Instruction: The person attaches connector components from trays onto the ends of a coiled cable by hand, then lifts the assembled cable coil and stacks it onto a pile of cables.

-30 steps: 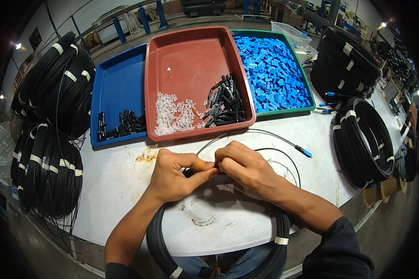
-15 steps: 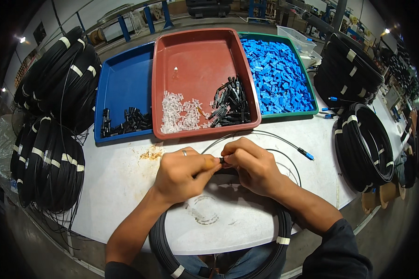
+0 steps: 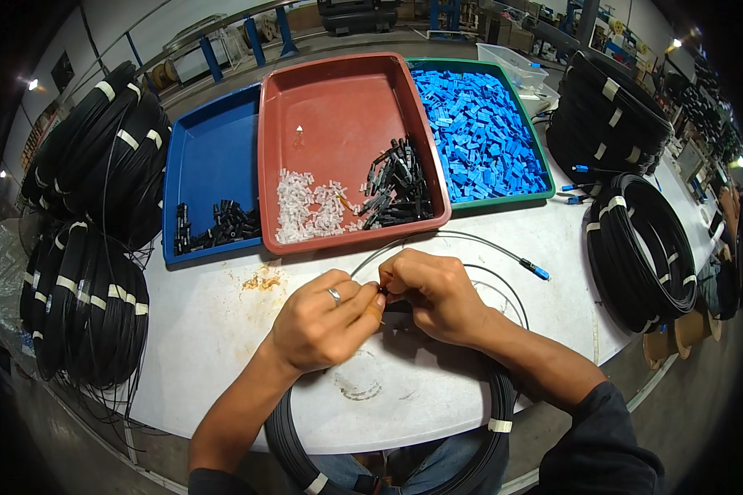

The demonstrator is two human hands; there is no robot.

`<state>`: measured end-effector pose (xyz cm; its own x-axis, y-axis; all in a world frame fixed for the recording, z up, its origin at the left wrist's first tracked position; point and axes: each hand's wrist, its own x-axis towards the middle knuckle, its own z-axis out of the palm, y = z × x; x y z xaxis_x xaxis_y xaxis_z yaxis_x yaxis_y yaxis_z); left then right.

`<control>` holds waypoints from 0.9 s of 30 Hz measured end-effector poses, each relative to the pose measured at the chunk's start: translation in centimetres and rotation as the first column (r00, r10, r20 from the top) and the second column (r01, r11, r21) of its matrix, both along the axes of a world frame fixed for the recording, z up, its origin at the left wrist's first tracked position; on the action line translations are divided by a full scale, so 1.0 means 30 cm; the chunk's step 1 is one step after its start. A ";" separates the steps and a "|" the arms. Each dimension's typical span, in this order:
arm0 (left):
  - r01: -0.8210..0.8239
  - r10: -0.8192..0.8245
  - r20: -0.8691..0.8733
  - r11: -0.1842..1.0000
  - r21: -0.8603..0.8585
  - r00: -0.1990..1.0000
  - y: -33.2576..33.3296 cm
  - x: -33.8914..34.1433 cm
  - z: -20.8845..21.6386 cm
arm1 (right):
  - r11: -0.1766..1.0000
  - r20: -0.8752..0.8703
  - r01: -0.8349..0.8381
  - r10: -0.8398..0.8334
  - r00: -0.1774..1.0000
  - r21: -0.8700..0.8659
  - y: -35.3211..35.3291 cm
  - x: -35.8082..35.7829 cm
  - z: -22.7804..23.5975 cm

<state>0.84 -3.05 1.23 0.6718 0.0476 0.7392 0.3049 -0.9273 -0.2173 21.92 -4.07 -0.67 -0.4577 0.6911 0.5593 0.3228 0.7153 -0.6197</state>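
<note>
My left hand (image 3: 320, 320) and my right hand (image 3: 439, 299) meet above the white table, both closed at the fingertips. Pinched between them is a small black piece (image 3: 383, 289), mostly covered by the fingers, so its exact kind cannot be made out. Under my wrists lies a coil of black cable (image 3: 282, 429), bound with white tape and hanging over the table's near edge. A loose cable arcs behind my right hand and ends in a blue connector (image 3: 540, 273).
Beyond my hands stand a blue tray (image 3: 215, 148) with black parts, a red tray (image 3: 338, 91) with clear and black pieces, and a green tray (image 3: 545, 186) full of blue housings. Cable coils are stacked at left (image 3: 91, 305) and right (image 3: 644, 247).
My left hand has rolled, its fingers now reaching further over the small black piece. My right fingers have curled in more. The whole view has shifted slightly.
</note>
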 end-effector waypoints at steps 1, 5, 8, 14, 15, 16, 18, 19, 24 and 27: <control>-0.003 0.003 0.000 1.000 0.002 1.000 -0.001 -0.005 -0.002 | 0.996 -0.043 -0.039 0.036 0.998 -0.079 0.006 0.001 -0.006; -0.037 0.034 -0.064 0.998 -0.045 0.997 -0.008 -0.021 0.001 | 1.000 -0.025 -0.010 0.010 1.000 0.008 -0.003 -0.011 -0.008; 0.048 0.181 0.226 0.671 -0.740 0.957 -0.019 -0.018 0.000 | 0.964 0.007 0.061 -0.065 0.998 0.258 -0.018 -0.014 0.012; 0.238 0.223 0.324 0.340 -0.910 0.919 -0.022 -0.013 -0.003 | 0.870 0.094 0.025 -0.082 0.992 0.492 -0.024 -0.014 0.039; 0.151 0.198 0.293 0.526 -0.837 0.936 -0.024 -0.006 -0.008 | 0.917 0.062 0.037 -0.067 0.996 0.397 -0.023 -0.013 0.028; 0.106 0.184 0.285 0.637 -0.763 0.941 -0.027 -0.001 -0.013 | 0.954 0.029 0.045 -0.056 0.998 0.297 -0.023 -0.012 0.022; 0.097 0.118 0.267 0.734 -0.672 0.956 -0.020 -0.001 -0.009 | 0.975 0.021 0.064 -0.070 0.997 0.214 -0.028 -0.012 0.019; 0.094 0.059 0.244 0.818 -0.568 0.968 -0.016 0.000 -0.007 | 0.989 0.016 0.076 -0.079 0.997 0.128 -0.028 -0.012 0.018; 0.035 -0.007 0.110 0.966 -0.256 0.994 -0.004 0.004 -0.004 | 0.998 -0.058 0.053 -0.050 0.997 0.037 -0.013 -0.018 0.007; 0.004 -0.005 -0.018 0.999 -0.050 1.000 -0.007 -0.004 0.002 | 1.000 -0.081 0.023 -0.024 0.996 -0.013 -0.008 -0.020 0.010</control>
<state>0.72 -3.24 1.28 0.6856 0.0809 0.7234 0.2971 -0.9384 -0.1767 21.34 -4.31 -0.37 -0.3953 0.7079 0.5853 0.2877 0.7006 -0.6530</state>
